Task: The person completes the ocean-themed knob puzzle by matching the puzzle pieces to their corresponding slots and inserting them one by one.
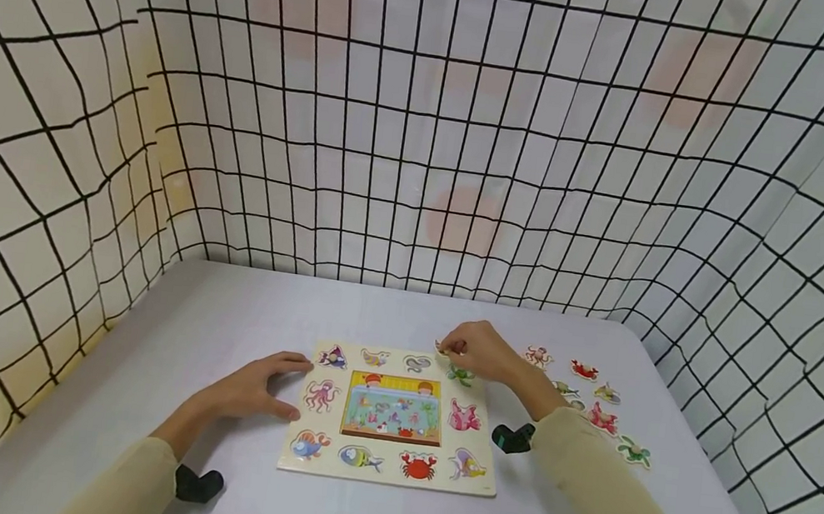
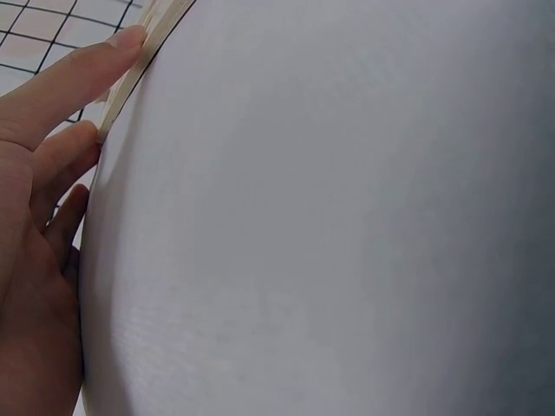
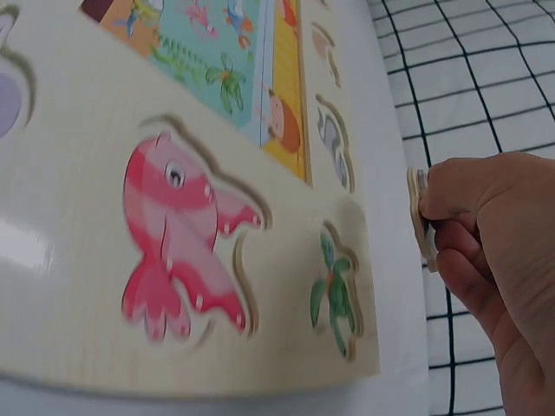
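Observation:
A wooden puzzle board (image 1: 389, 474) with shaped recesses picturing sea animals lies on the table, an aquarium picture at its centre. My left hand (image 1: 251, 382) touches the board's left edge with extended thumb and fingertips; the left wrist view shows the thumb (image 2: 128, 39) on the edge. Just beyond the board's back right corner, my right hand (image 1: 481, 350) pinches a thin wooden puzzle piece (image 3: 418, 221) between thumb and fingers. The piece is edge-on in the right wrist view, so its picture is hidden. Nearby are the green turtle recess (image 3: 334, 295) and pink fish recess (image 3: 178, 234).
Several loose pieces lie right of the board, among them a red crab (image 1: 584, 370), a pink octopus (image 1: 538, 355), a pink fish (image 1: 602, 418) and a green turtle (image 1: 634, 451). White walls with black netting (image 1: 430, 158) enclose the table (image 1: 257, 299) at the back and sides.

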The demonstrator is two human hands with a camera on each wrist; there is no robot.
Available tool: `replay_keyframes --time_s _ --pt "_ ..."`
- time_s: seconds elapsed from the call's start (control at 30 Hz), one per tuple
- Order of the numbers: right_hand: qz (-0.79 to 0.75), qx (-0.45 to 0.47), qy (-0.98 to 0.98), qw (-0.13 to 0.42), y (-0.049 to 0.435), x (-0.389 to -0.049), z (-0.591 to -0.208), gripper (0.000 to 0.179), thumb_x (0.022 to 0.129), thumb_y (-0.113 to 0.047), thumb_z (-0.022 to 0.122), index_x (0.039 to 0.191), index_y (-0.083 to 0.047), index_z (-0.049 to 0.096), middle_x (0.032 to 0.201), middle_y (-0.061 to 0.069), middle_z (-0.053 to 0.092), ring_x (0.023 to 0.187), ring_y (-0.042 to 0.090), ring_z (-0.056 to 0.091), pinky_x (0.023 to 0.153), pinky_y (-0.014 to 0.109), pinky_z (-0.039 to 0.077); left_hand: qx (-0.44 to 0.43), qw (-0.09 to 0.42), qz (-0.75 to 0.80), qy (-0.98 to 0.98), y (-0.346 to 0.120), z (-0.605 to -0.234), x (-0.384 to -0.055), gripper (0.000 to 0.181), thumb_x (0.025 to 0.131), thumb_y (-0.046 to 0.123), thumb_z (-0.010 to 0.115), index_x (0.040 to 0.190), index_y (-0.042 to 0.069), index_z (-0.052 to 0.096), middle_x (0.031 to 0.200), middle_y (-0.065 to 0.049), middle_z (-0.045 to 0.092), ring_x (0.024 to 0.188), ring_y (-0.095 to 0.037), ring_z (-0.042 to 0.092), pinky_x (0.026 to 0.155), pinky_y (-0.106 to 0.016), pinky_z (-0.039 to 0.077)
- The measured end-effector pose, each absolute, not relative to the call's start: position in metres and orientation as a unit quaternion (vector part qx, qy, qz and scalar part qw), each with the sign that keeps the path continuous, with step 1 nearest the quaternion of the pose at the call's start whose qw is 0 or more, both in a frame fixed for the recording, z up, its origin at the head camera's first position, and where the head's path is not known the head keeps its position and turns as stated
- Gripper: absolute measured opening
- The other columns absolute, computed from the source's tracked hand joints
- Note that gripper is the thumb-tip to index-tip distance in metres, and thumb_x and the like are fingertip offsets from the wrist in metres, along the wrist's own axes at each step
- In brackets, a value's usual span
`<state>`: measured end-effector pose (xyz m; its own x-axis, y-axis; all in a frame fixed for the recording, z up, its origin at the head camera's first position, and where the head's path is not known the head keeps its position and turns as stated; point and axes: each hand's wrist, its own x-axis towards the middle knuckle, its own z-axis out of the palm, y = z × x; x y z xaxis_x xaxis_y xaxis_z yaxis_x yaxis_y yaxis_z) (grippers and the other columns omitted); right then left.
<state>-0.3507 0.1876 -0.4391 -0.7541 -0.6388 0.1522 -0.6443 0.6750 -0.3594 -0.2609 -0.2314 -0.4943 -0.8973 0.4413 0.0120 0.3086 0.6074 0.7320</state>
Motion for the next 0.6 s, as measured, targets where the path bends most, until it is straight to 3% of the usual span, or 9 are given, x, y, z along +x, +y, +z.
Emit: replay_keyframes --time_s 0.6 --pt "0.18 0.411 -0.894 -0.006 0.117 -0.353 -0.44 0.016 0.095 -0.008 0.071 0.106 -0.009 0.082 0.098 -0.002 0.072 0.079 0.012 0.055 0.072 0.027 0.05 0.214 0.085 0.395 0.889 -0.232 -0.495 -0.261 0.082 0.077 0.036 0.091 0.147 0.008 0.058 0.157 -0.018 0.043 0.148 -0.048 0.029 0.116 -0.072 0.017"
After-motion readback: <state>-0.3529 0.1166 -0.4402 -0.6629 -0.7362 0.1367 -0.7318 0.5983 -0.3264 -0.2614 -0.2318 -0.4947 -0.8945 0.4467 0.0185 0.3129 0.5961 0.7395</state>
